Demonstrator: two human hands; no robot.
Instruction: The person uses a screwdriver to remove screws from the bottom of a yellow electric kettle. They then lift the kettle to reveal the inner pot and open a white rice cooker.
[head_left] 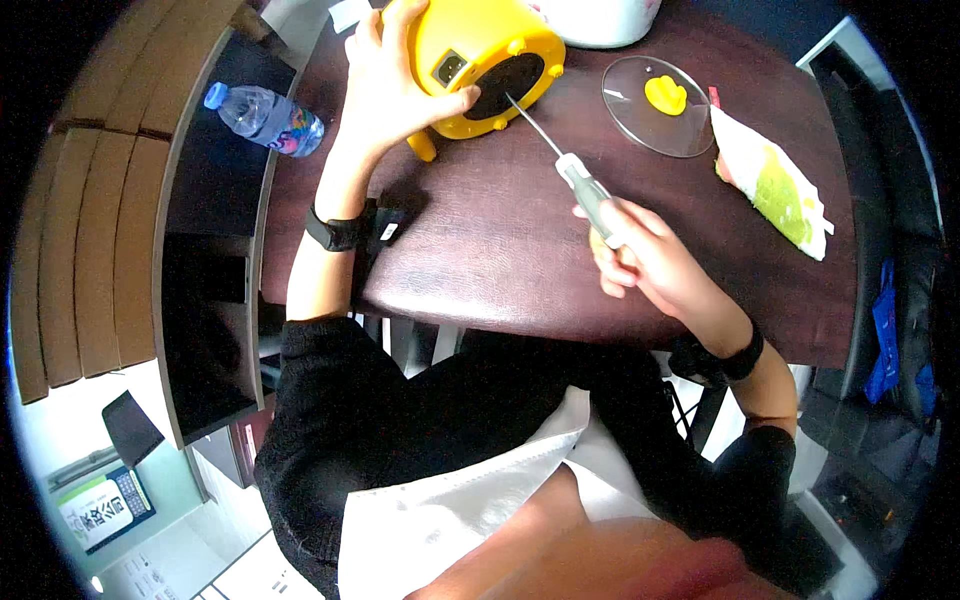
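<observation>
A yellow electric pot [436, 32] lies tipped on the table, its black round base [497, 92] and little yellow feet turned toward me. A dark power socket [449, 67] shows on its side. My left hand [388, 98] grips the pot at its left, thumb across the edge of the base. In my right hand [648, 252] is a screwdriver [585, 188] with a grey and white handle. Its thin shaft slants up to the left, and the tip is at the black base; whether it sits in a screw is too small to tell.
A glass lid [640, 118] with a yellow knob lies to the right, beside a green and white cloth [780, 200]. A white rounded container [602, 22] stands at the back. At the left edge is a water bottle [266, 118]. The dark table [480, 240] has a curved front edge.
</observation>
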